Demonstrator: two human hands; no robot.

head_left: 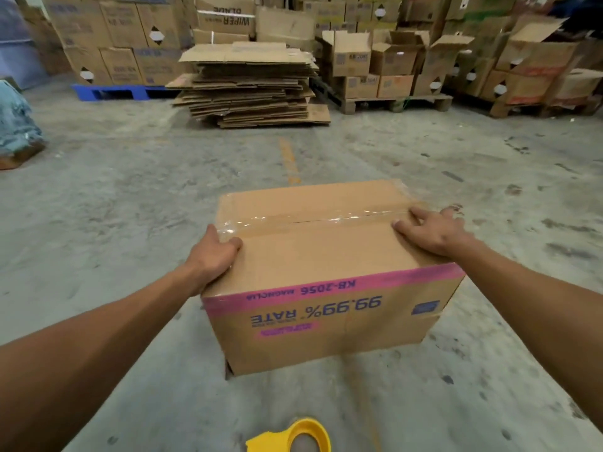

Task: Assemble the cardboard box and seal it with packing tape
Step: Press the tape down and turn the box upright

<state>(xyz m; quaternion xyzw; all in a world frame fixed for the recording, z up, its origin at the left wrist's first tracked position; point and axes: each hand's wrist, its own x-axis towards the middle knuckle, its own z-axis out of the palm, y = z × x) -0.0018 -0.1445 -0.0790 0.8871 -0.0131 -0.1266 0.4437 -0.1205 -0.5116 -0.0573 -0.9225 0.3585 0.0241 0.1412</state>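
Note:
A closed cardboard box (326, 256) with a pink band and upside-down print stands on the concrete floor in front of me. A strip of clear packing tape (313, 220) runs along its top seam and over the left edge. My left hand (213, 256) grips the box's upper left edge, thumb on top and fingers hidden down the side. My right hand (430, 231) lies on the top near the right end of the seam, fingers straight and spread, pressing the tape. A yellow tape dispenser (303, 435) lies on the floor at the bottom edge of the view.
A tall stack of flattened cartons (251, 83) sits on the floor straight ahead. Stacked boxes on a blue pallet (107, 91) stand at the back left. More boxes, some open, sit on wooden pallets (394, 101) at the back right. A blue-wrapped bundle (16, 125) is at the far left.

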